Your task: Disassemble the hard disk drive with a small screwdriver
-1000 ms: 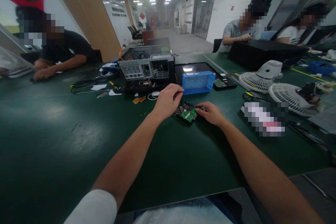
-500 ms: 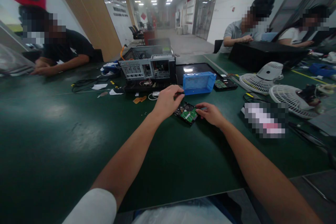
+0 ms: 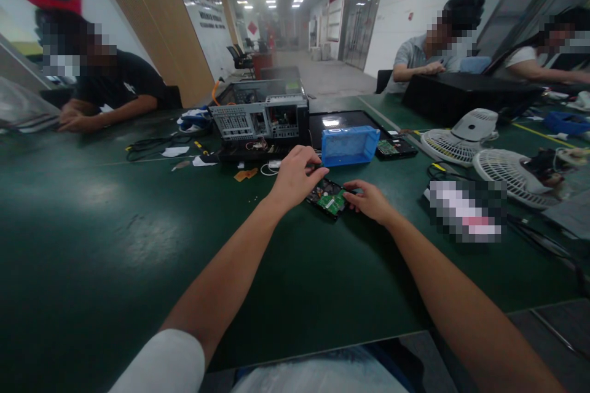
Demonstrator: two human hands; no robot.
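Note:
A hard drive (image 3: 330, 201) with a green circuit board lies tilted on the green table in front of me. My right hand (image 3: 369, 199) grips its right edge, thumb on the near face and fingers behind. Above the drive's upper left corner hovers my left hand (image 3: 299, 177); its thumb and fingers are apart, and I see nothing held between them. Part of the drive's left end is hidden by this hand. Just beyond the drive stands a blue plastic bin (image 3: 350, 146) on its side.
An opened computer case (image 3: 258, 120) stands behind my left hand, with a dark flat panel (image 3: 343, 120) beside it. White fan parts (image 3: 461, 135) lie at the right. Paper scraps and cables (image 3: 152, 146) are scattered at the left. Other people sit across the table.
My left thumb and fingers have spread from a near pinch, the thumb reaching a little further over the drive. My right hand stays on the drive's edge.

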